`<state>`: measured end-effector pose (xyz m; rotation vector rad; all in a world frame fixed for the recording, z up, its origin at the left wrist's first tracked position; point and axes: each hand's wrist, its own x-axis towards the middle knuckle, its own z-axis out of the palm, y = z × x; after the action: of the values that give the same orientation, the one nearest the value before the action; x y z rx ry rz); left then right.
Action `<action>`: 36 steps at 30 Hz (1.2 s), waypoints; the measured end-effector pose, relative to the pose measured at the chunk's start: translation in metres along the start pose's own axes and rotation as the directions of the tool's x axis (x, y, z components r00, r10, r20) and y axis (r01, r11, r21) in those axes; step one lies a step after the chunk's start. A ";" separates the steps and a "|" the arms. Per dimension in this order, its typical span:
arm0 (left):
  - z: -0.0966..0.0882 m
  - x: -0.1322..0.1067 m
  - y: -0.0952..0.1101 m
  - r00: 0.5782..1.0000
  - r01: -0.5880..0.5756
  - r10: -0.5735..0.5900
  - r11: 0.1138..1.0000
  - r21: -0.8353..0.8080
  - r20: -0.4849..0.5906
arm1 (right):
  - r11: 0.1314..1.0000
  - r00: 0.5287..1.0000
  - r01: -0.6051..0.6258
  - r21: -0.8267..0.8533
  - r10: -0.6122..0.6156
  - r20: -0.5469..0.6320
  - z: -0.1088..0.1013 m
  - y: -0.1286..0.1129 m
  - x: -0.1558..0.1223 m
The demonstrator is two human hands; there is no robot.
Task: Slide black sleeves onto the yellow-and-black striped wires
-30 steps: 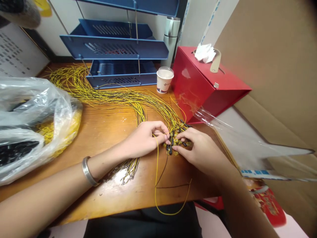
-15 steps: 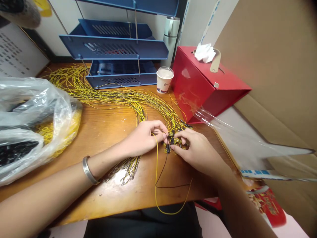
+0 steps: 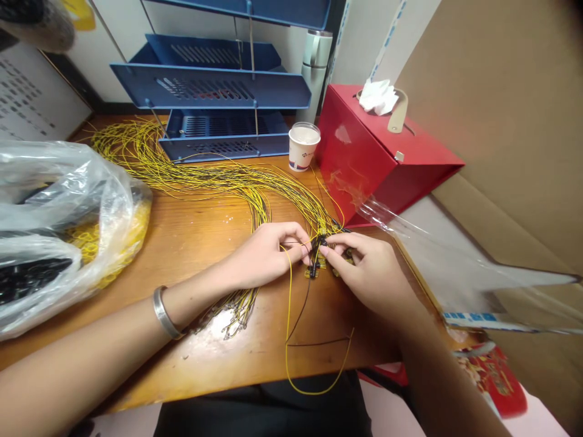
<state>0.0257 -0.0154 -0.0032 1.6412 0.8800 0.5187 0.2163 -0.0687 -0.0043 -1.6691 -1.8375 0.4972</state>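
Between finger and thumb, my left hand (image 3: 280, 252) pinches a thin yellow and black wire pair (image 3: 290, 303), whose loose end loops down past the table's front edge. My right hand (image 3: 364, 261) has its thumb and forefinger closed on a small black connector (image 3: 322, 241) at the end of the wires. More small black and yellow connectors (image 3: 313, 271) lie right between the two hands. A thick bundle of yellow and black wires (image 3: 218, 177) runs from the back left to these connectors. Another branch passes under my left forearm to bare-looking ends (image 3: 234, 318).
At left lies a clear plastic bag (image 3: 113, 212) with black and yellow items. Behind the wires stand a blue tray rack (image 3: 218, 88), a paper cup (image 3: 303, 149) and a flask (image 3: 314, 73). A red box (image 3: 364, 145) with tissues and clear film (image 3: 410, 233) are at right.
My right thumb and forefinger have closed together on a black connector, a little higher than before. My left hand has hardly moved.
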 end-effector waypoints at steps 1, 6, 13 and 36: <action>0.000 0.000 0.000 1.000 -0.004 0.004 1.000 -0.005 0.009 | 1.000 1.000 -0.007 0.018 0.007 -0.006 0.001 0.000 -0.001; 0.002 -0.002 0.000 0.998 -0.031 0.032 0.999 -0.009 0.052 | 0.993 0.999 -0.052 0.110 0.053 -0.009 0.002 -0.003 -0.004; 0.002 -0.002 0.001 0.997 -0.041 0.044 0.998 -0.054 0.057 | 0.996 0.962 0.088 0.022 -0.090 0.257 -0.008 -0.011 -0.002; -0.001 0.000 0.004 0.999 -0.027 0.030 0.993 -0.117 0.027 | 0.979 0.968 -0.040 -0.199 0.088 0.235 -0.013 -0.016 -0.011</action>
<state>0.0260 -0.0147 0.0010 1.5529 0.7919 0.5548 0.2129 -0.0828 0.0131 -1.8710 -2.0681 0.5890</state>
